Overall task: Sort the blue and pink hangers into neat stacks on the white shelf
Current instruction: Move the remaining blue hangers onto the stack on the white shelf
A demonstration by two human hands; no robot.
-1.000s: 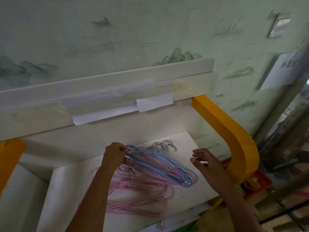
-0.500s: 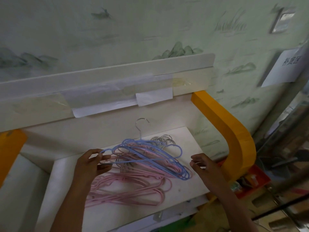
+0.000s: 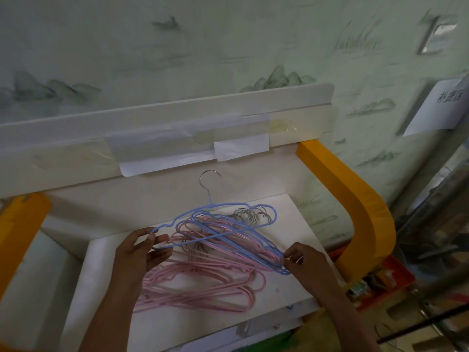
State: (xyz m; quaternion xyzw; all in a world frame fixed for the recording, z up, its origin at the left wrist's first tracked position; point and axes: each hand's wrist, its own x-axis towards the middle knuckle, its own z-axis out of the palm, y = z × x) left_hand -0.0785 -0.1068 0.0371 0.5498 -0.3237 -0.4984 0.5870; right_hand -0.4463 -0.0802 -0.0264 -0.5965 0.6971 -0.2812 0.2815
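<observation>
A tangle of blue hangers (image 3: 241, 246) and pink hangers (image 3: 200, 288) lies on the white shelf (image 3: 299, 214). One blue hanger (image 3: 193, 212) is lifted above the heap, its metal hook pointing up toward the shelf's back. My left hand (image 3: 142, 252) pinches the left end of that lifted hanger. My right hand (image 3: 307, 260) pinches the right end of the blue bundle where the arms meet near the shelf's front right. Several metal hooks (image 3: 250, 215) bunch together at the back right of the pile.
A yellow curved frame (image 3: 355, 199) rises at the shelf's right side, and another yellow part (image 3: 17, 224) stands at the left. A white upper ledge (image 3: 165, 115) with taped paper overhangs the back. A red bin (image 3: 385, 283) sits low on the right.
My left hand has lifted one blue hanger up and leftward out of the pile. My right hand has moved in and taken hold of the blue bundle's right end.
</observation>
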